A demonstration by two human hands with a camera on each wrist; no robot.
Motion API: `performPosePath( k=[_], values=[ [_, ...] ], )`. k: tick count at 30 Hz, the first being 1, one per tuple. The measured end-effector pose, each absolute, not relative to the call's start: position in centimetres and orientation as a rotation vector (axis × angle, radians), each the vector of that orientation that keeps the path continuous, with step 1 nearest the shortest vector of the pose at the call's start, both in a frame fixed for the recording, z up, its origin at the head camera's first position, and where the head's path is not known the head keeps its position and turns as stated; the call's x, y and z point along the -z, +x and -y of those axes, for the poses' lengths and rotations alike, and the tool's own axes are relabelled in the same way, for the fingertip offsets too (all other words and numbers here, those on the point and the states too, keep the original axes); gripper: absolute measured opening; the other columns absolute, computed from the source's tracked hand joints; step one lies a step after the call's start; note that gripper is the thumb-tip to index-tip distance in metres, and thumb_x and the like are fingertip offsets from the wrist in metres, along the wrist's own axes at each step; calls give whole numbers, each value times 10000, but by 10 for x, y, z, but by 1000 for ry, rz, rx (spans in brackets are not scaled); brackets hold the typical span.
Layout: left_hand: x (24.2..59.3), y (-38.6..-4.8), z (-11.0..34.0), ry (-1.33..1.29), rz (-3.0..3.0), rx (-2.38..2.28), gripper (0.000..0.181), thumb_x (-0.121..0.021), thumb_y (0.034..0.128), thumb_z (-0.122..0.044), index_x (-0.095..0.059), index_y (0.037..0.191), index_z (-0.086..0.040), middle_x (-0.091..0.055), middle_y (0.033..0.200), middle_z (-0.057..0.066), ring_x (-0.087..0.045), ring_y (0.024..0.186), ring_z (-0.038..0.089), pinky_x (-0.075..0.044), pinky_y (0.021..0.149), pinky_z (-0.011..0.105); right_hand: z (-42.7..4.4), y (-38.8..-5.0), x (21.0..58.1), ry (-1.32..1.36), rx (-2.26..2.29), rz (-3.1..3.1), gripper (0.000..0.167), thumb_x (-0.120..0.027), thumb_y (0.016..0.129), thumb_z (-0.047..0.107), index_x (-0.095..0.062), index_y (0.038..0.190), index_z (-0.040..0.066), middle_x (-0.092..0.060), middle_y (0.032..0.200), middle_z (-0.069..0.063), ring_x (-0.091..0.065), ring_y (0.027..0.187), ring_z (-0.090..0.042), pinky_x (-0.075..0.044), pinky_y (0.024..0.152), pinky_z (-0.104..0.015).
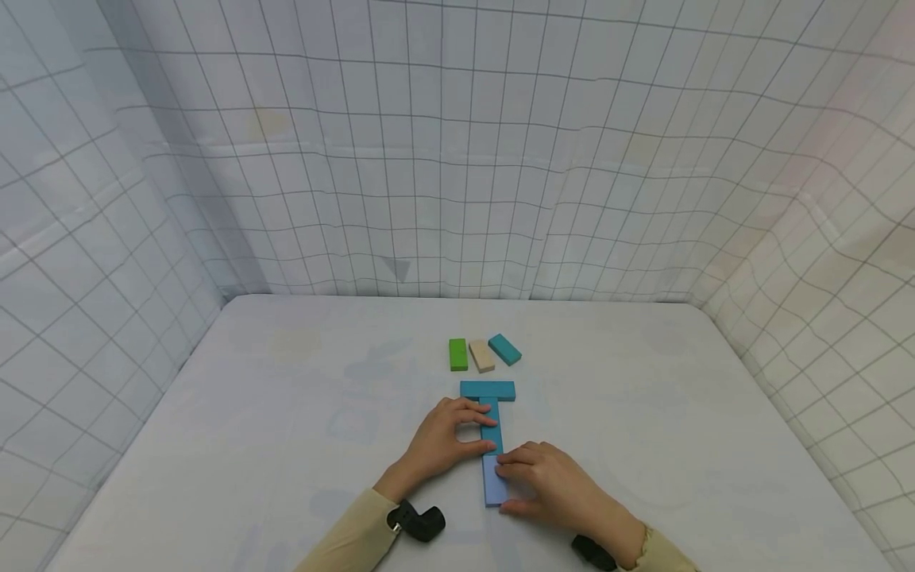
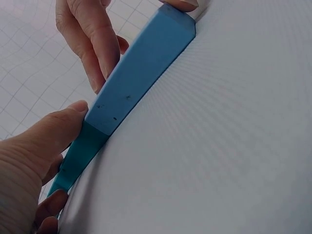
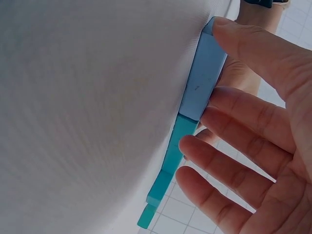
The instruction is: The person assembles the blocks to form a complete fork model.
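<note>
A teal block lies crosswise on the table, and a second teal block runs from its middle toward me. End to end with that one is a light blue block, nearest to me. My left hand holds the lengthwise teal block, thumb by its joint with the light blue one. My right hand holds the light blue block, thumb on its near end and fingers along its right side. Both joints look closed up.
Beyond the crosswise block lie a green block, a beige block and a slanted smaller teal block. White cloth covers the table. White gridded curtains stand round the back and sides.
</note>
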State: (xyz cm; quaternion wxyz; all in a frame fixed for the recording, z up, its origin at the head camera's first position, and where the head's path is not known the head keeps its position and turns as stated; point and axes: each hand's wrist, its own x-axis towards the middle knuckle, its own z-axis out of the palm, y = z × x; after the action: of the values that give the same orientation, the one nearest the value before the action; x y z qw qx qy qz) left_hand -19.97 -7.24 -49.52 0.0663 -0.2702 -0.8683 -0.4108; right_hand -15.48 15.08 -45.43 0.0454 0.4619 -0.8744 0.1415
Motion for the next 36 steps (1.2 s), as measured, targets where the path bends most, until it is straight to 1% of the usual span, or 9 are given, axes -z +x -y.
performPosePath(
  k=[5, 10, 16, 21, 24, 28, 32, 36],
  values=[
    [494, -199, 72, -818, 2622, 1224, 317, -774, 777, -389, -741, 1054, -238, -610, 1195, -91, -501, 1053, 114, -423, 886, 356, -151, -154, 454, 1403, -426, 2683, 412, -750, 800, 420, -735, 1065, 105, -653, 1119, 18, -585, 1025, -119, -478, 845, -344],
    [495, -199, 73, -832, 2630, 1179, 316, -750, 795, -412, -737, 1062, -243, -601, 1207, -95, -503, 1092, 120, -409, 917, 377, -151, -154, 452, 1392, -427, 2708, 413, -733, 814, 429, -731, 1079, 113, -649, 1135, 27, -582, 1038, -118, -473, 855, -354],
    [496, -198, 75, -879, 2630, 1136, 309, -655, 873, -437, -722, 1105, -244, -577, 1259, -81, -500, 1096, 139, -409, 911, 397, -152, -155, 453, 1389, -390, 2680, 421, -735, 800, 453, -734, 1075, 134, -655, 1132, 46, -586, 1030, -109, -479, 844, -409],
    [496, -195, 80, -964, 2631, 1140, 355, -571, 936, -426, -674, 1207, -221, -534, 1335, -40, -468, 1185, 180, -376, 945, 458, -152, -156, 453, 1375, -346, 2639, 431, -747, 773, 479, -743, 1058, 155, -663, 1113, 62, -591, 1009, -102, -483, 827, -435],
    [495, -192, 84, -1014, 2673, 1113, 434, -557, 932, -466, -619, 1286, -223, -483, 1392, -40, -424, 1249, 190, -352, 951, 479, -151, -155, 453, 1357, -329, 2667, 437, -741, 773, 492, -743, 1065, 168, -661, 1115, 71, -589, 1006, -102, -476, 836, -448],
    [492, -189, 88, -1055, 2767, 1059, 574, -569, 886, -554, -535, 1370, -247, -389, 1465, -65, -343, 1321, 179, -312, 963, 486, -151, -155, 451, 1337, -325, 2723, 440, -722, 787, 504, -739, 1080, 176, -656, 1121, 78, -585, 1007, -107, -467, 847, -467],
    [489, -185, 89, -1075, 2811, 1020, 661, -589, 851, -596, -486, 1406, -251, -329, 1501, -64, -293, 1355, 190, -287, 975, 507, -151, -156, 450, 1324, -331, 2758, 440, -713, 792, 511, -738, 1082, 181, -653, 1127, 85, -582, 1020, -108, -459, 856, -495],
    [488, -182, 87, -1082, 2835, 939, 717, -575, 833, -641, -455, 1424, -254, -298, 1517, -49, -280, 1360, 203, -286, 977, 509, -151, -156, 450, 1323, -345, 2777, 441, -716, 790, 509, -737, 1086, 183, -653, 1129, 90, -583, 1023, -103, -459, 856, -490]
  ],
)
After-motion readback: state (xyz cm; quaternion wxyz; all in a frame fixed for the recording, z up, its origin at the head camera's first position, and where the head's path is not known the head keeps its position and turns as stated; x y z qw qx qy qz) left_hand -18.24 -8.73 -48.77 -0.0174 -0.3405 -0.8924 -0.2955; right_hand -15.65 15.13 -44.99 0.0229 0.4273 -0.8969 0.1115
